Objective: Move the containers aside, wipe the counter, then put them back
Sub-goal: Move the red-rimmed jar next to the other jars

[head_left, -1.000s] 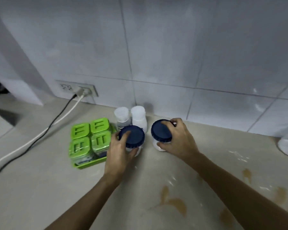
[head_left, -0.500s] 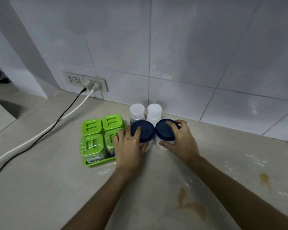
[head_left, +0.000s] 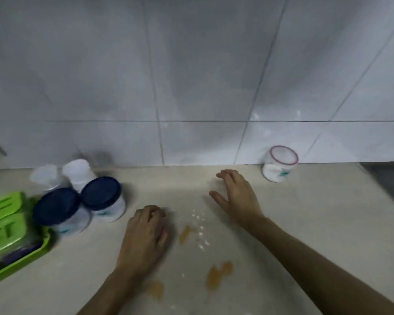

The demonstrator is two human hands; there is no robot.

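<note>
Two white jars with dark blue lids (head_left: 57,206) (head_left: 101,194) stand side by side at the left of the counter (head_left: 305,223). Behind them are two small white bottles (head_left: 76,172). A green tray of green-lidded boxes (head_left: 7,228) sits at the far left. A white tub with a pink rim (head_left: 280,165) stands by the wall on the right. My left hand (head_left: 146,235) hovers empty over the counter with curled fingers, right of the blue-lidded jars. My right hand (head_left: 234,194) is open, fingers spread, left of the pink-rimmed tub and apart from it.
Orange-brown stains (head_left: 217,276) and white crumbs (head_left: 200,226) lie on the counter between and below my hands. A tiled wall (head_left: 191,87) backs the counter. A dark edge (head_left: 387,178) shows at the far right.
Both hands have let go of the blue-lidded jars and moved right. The view has swung right, so the jars now sit at the left and the pink-rimmed tub is in view.
</note>
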